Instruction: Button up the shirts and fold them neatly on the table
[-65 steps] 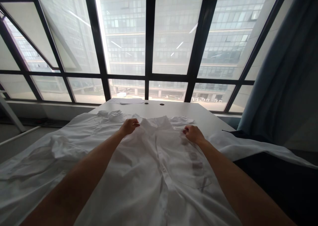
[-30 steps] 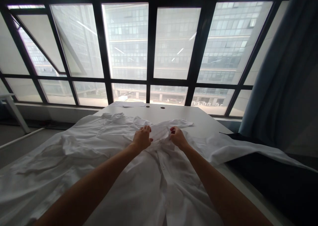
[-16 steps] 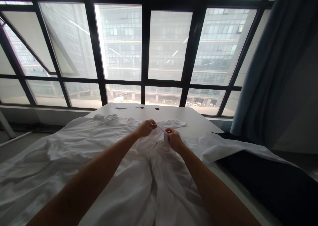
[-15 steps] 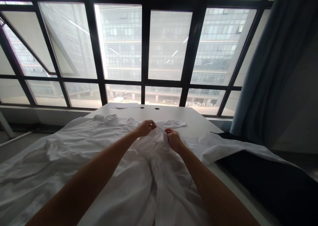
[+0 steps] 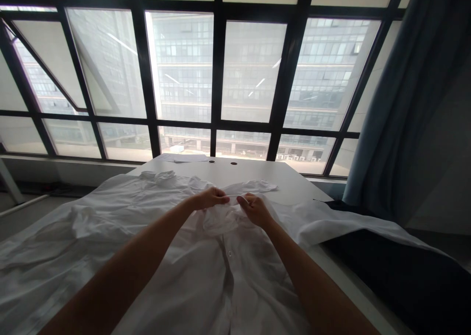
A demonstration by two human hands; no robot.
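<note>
A white button-up shirt (image 5: 206, 266) lies spread across a white table (image 5: 294, 180), its collar pointing away from me. My left hand (image 5: 210, 198) and my right hand (image 5: 253, 209) meet at the collar, each pinching the fabric there. The collar cloth bunches up between my fingers. A small button shows on the placket just below my hands. One sleeve (image 5: 338, 222) trails off to the right over the table edge, the other spreads out to the left.
Papers (image 5: 184, 157) lie at the table's far end by two round cable holes (image 5: 234, 163). A large black-framed window (image 5: 217, 80) fills the background. A blue-grey curtain (image 5: 412, 104) hangs at the right, above something dark (image 5: 405, 276).
My hands began apart on the shirt's shoulders, then came together at the collar. The collar fabric is now gathered and lowered between them.
</note>
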